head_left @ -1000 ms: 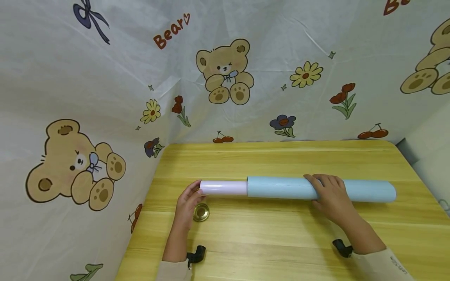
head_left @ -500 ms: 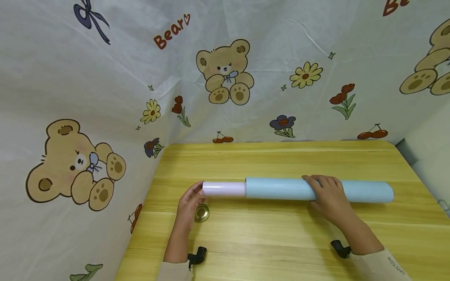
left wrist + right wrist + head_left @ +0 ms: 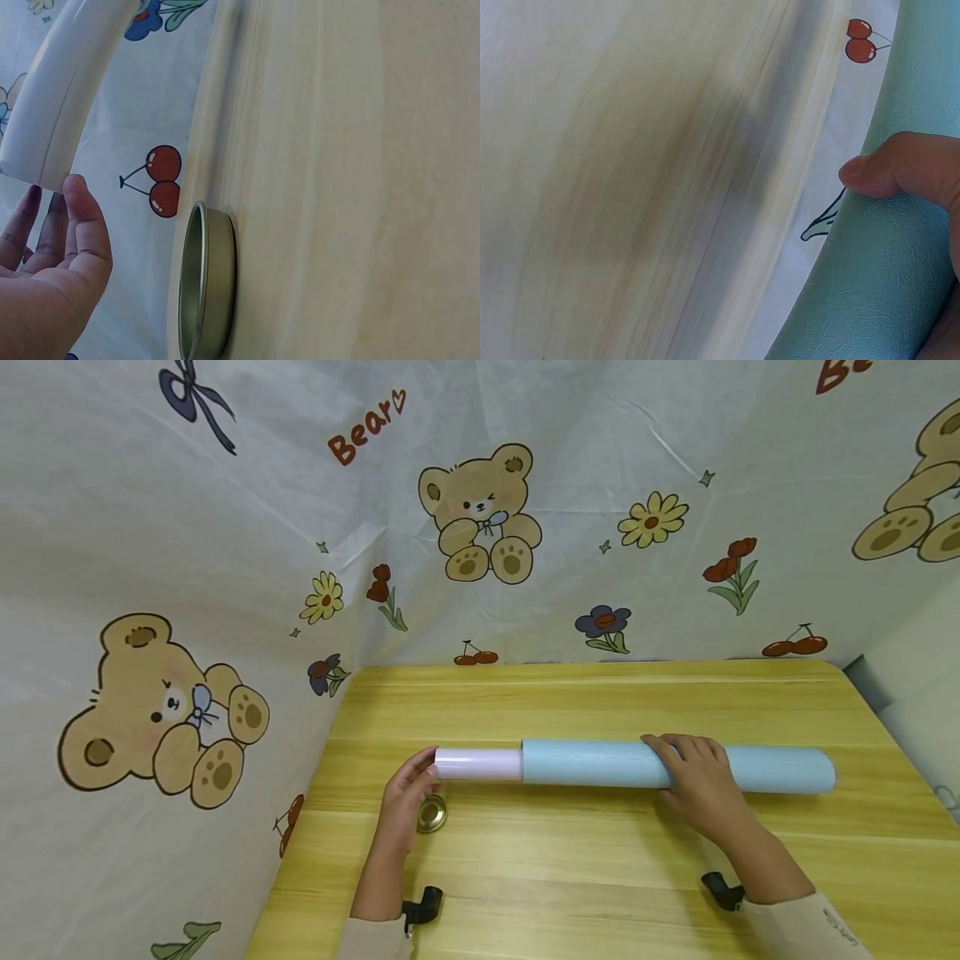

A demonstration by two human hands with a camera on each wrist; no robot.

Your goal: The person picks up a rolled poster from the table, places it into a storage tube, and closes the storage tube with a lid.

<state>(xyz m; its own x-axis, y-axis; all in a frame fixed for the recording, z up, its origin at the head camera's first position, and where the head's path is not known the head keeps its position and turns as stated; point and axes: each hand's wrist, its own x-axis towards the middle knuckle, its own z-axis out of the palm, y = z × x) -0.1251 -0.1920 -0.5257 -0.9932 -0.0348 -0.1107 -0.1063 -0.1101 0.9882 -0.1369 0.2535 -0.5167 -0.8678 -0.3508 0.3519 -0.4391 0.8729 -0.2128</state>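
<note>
My left hand [image 3: 405,793] pinches the left end of a glossy lilac roll [image 3: 480,763], thumb in front and other fingertips partly hidden behind it. A lengthwise seam shows on that roll [image 3: 60,97] in the left wrist view. Its right part is hidden inside a wider light-blue roll [image 3: 592,763]. Around the middle of the blue roll my right hand [image 3: 701,781] grips from above. The right wrist view shows the thumb laid across the blue roll's [image 3: 877,262] leather-like grain. Both rolls lie in one line, sideways across the table.
A small round brass-coloured tin [image 3: 432,814] with a raised rim sits on the wood-grain table [image 3: 555,877], just below my left hand. White cloth printed with bears and flowers [image 3: 555,610] hangs behind and to the left of the table.
The lilac roll has slid slightly right with my left hand, while the blue roll and my right hand have shifted slightly left. Less of the lilac roll shows now.
</note>
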